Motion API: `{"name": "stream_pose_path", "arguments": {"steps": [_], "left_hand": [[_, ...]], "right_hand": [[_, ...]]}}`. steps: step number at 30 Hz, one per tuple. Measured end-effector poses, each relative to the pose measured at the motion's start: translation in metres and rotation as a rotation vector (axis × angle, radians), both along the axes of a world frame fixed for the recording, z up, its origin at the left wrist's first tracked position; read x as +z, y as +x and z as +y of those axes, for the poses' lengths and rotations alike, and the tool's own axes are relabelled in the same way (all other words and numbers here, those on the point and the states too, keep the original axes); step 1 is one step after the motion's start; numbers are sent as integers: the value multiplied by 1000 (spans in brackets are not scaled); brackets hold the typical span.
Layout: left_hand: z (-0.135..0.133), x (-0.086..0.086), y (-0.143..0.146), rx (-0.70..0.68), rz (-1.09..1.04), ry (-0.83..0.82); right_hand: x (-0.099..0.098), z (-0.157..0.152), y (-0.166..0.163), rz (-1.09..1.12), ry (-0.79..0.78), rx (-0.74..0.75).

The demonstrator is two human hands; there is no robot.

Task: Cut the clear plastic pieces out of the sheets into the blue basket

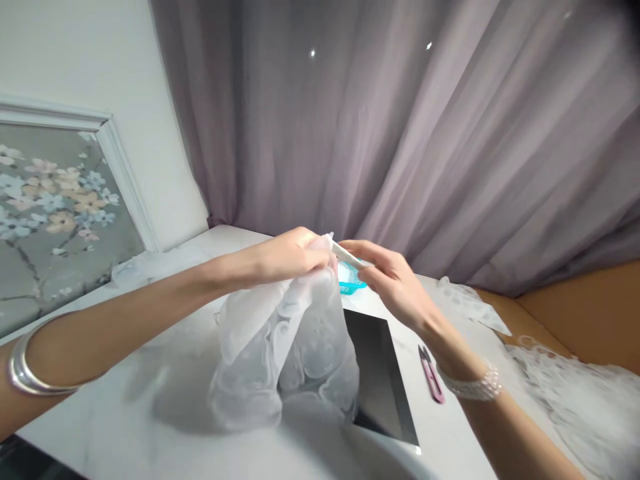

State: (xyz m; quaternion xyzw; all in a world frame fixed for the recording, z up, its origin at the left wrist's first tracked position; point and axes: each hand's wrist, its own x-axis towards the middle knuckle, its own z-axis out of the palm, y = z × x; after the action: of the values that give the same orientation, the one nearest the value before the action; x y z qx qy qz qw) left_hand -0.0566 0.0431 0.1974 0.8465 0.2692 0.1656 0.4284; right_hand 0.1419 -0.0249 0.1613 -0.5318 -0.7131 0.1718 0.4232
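My left hand [307, 252] is closed on the gathered top of a sheer white fabric [320, 333] with swirling, rounded patterns. The cloth hangs from it in folds above the white table, its lower end near the tabletop. A narrow white strip [346, 254] runs from the left fingers to my right hand [390, 273], which pinches its other end. Whether this strip is the fabric's taut edge or a separate piece, I cannot tell. Behind the hands sits a small teal basket [353, 287], partly hidden. Pink-handled thread snips [431, 377] lie beneath my right forearm.
A dark rectangular panel [383, 373] lies on the white table [125, 427]. More sheer white pieces [470, 303] rest at the back right, with a loose white heap [590, 407] nearer. A framed flower picture [65, 200] stands left; a grey-purple curtain [310, 120] hangs behind.
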Motion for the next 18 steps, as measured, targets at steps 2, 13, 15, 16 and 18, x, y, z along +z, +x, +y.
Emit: {"name": "stream_pose_path", "arguments": {"steps": [2, 13, 15, 16, 18], "left_hand": [[4, -1, -2, -9, 15, -27], [-2, 1, -19, 24, 113, 245], [-5, -3, -20, 67, 116, 289], [-7, -6, -20, 78, 128, 301], [-9, -13, -19, 79, 152, 310]], "right_hand": [[-7, 0, -8, 178, -150, 166], [-21, 15, -21, 273, -273, 398], [-22, 13, -21, 194, -253, 340], [-23, 12, -21, 156, -236, 304], [-26, 8, -23, 91, -172, 208]]}}
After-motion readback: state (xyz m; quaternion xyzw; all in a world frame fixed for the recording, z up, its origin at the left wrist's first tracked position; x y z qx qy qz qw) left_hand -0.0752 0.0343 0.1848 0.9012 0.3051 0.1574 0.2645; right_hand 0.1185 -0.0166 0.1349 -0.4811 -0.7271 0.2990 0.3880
